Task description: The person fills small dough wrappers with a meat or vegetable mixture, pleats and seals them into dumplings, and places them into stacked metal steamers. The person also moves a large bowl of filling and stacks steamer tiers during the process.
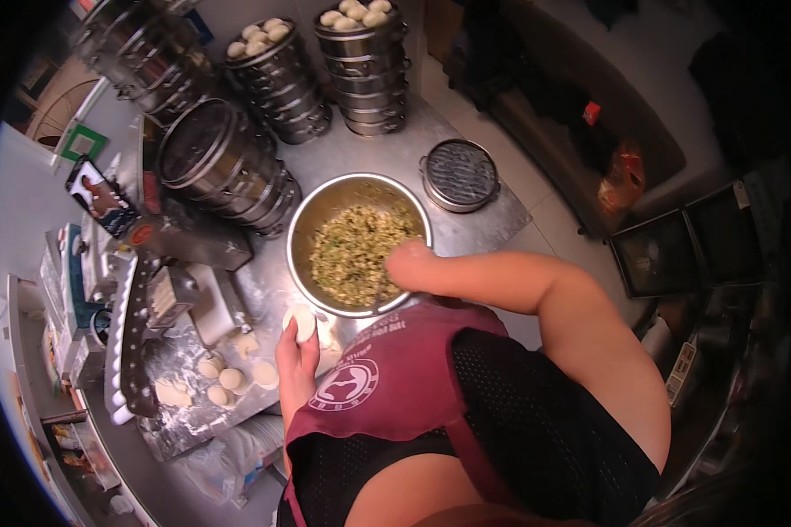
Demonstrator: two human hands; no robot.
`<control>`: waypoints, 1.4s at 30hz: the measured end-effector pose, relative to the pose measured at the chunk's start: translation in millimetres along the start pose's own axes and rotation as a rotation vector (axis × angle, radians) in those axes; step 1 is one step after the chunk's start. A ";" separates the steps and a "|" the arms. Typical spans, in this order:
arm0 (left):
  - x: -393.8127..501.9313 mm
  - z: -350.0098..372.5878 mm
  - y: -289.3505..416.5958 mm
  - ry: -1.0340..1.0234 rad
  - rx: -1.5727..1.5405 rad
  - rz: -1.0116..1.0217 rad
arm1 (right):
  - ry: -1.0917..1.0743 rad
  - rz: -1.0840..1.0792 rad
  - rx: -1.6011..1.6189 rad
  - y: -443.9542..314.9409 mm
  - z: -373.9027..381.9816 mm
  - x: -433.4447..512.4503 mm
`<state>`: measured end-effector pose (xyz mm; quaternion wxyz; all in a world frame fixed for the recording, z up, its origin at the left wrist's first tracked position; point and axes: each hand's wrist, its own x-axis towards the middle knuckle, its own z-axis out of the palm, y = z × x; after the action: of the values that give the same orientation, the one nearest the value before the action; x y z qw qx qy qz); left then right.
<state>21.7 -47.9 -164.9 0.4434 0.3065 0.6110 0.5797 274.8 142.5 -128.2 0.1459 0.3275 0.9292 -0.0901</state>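
Observation:
My left hand [301,349] holds a round dough wrapper [300,323] beside the near left rim of a large steel bowl [292,257]. The bowl contains a chopped green and yellowish filling [356,247]. My right hand [410,263] reaches over the bowl's right side; its fingers are down at the filling around a thin utensil whose handle [379,300] shows only in part. Several dough rounds [233,379] lie on the floured steel table at the left, with irregular dough pieces [173,392] near them.
Stacked steel steamers [227,171] stand at the back left; two further stacks [362,79] carry white buns [352,13]. A single round steamer tier [461,174] sits right of the bowl. A phone [102,197] leans above a metal box [191,240]. A plastic bag [224,461] is below the table's edge.

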 end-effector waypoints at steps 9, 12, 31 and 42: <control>22.6 101.7 67.6 0.406 -1.012 -0.376 | -0.110 -0.405 0.207 6.3 -18.6 10.9; 5.2 83.5 83.5 0.275 -1.374 -0.175 | -0.241 -0.561 0.346 18.6 -10.1 25.5; -17.2 82.2 75.3 0.551 -1.151 -0.302 | -0.364 -0.787 0.031 -18.4 -22.9 44.3; -3.7 98.2 47.3 0.390 -0.973 -0.295 | -0.013 -0.767 0.179 29.3 -16.4 55.9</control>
<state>104.7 -1.7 -111.4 0.4893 -0.1362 0.3797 0.7732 248.3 202.0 -133.4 0.0784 -0.0326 0.9717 -0.2206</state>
